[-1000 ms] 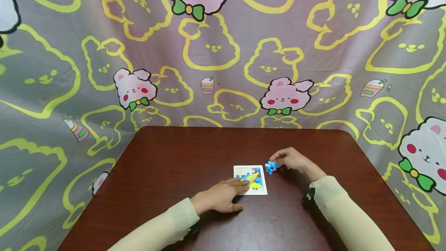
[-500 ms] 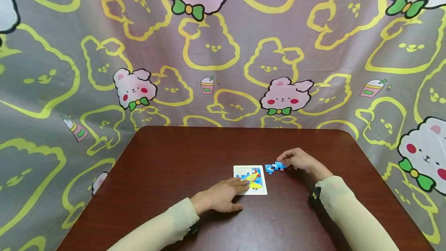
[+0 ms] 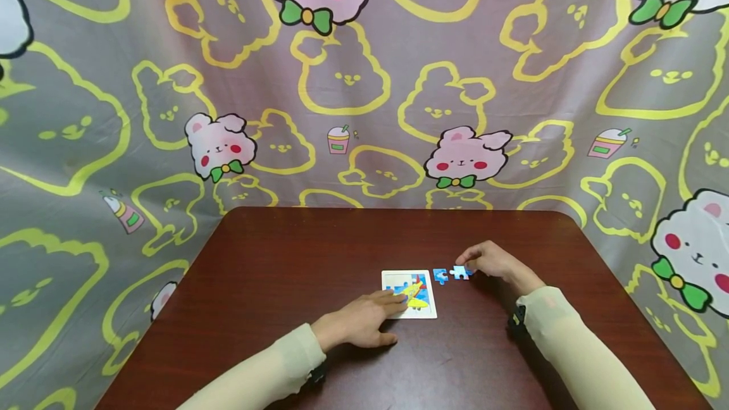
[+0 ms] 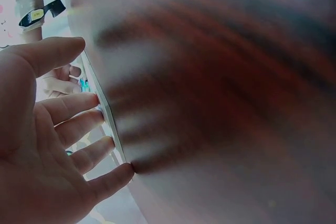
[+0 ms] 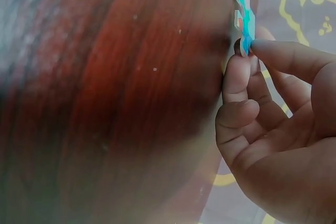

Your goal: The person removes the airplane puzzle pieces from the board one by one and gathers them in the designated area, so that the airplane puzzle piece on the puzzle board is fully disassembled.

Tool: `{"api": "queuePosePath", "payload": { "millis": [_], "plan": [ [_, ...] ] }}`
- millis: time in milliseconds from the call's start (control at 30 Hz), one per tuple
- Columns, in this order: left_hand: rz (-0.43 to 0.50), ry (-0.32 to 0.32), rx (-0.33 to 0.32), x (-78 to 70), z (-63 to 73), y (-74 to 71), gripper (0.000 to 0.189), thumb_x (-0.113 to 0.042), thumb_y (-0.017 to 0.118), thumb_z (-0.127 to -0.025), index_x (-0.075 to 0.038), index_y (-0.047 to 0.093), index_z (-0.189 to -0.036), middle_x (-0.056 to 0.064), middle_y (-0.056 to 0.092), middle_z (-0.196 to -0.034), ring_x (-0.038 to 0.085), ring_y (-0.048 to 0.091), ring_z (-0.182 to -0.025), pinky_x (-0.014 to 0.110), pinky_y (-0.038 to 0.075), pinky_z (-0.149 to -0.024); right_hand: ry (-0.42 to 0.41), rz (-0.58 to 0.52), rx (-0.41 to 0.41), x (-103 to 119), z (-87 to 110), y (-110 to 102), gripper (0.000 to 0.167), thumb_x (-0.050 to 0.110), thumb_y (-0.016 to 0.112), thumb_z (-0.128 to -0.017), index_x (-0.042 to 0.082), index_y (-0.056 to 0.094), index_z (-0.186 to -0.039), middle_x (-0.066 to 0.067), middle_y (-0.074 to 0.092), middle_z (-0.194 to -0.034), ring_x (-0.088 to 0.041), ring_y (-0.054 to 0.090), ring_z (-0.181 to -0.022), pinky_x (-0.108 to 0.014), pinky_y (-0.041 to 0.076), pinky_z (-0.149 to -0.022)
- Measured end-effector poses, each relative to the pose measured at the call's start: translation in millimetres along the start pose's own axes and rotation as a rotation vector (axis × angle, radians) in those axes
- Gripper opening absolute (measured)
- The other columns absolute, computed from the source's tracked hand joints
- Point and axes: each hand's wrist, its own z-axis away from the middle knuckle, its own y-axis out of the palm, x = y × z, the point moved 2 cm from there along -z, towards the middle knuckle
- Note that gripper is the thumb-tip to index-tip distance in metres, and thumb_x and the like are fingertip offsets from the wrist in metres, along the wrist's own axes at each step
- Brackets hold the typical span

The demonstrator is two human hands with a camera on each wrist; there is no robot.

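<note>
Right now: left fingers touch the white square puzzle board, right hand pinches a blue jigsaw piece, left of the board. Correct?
Wrong side: the head view shows the blue jigsaw piece in the right hand right of the white square puzzle board. Rest stands.

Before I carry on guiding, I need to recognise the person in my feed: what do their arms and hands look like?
The left hand and right hand are ungloved. The left sleeve and right sleeve are long and pale cream. A dark device shows at the left wrist; the right wears a black band with a yellow label.
</note>
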Motion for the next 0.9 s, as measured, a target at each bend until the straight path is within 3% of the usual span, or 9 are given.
{"api": "queuePosePath", "payload": {
  "millis": [500,767,900],
  "plan": [
    [0.010,0.012,-0.007,-1.0,0.9,-0.7,0.064,-0.042,0.066,-0.091,-0.016,0.051,-0.147,-0.002,0.043,-0.158,0.025,0.040,-0.147,0.033,0.033,-0.121,-0.015,0.007,-0.020,5.3,-1.4,3.6,0.016,0.006,0.066,-0.091,0.004,0.076,-0.103,-0.008,0.070,-0.084,-0.020,0.055,-0.073,-0.027,0.040,-0.055],
    [0.005,0.009,-0.010,-1.0,0.4,-0.6,0.064,-0.043,0.066,-0.091,-0.016,0.051,-0.147,-0.003,0.043,-0.158,0.026,0.041,-0.147,0.033,0.034,-0.120,-0.052,-0.020,0.017,17.6,-3.8,12.1,0.018,0.011,0.067,-0.092,0.004,0.074,-0.107,-0.012,0.071,-0.088,-0.020,0.058,-0.071,-0.026,0.041,-0.052],
    [0.010,-0.003,-0.007,-1.0,0.3,-0.7,0.065,-0.043,0.066,-0.091,-0.017,0.050,-0.148,-0.003,0.042,-0.159,0.025,0.040,-0.147,0.034,0.034,-0.120,-0.087,-0.042,0.033,23.7,-5.7,17.8,0.018,0.010,0.068,-0.092,0.003,0.074,-0.107,-0.013,0.072,-0.093,-0.019,0.059,-0.075,-0.028,0.046,-0.058]
  ]
}}
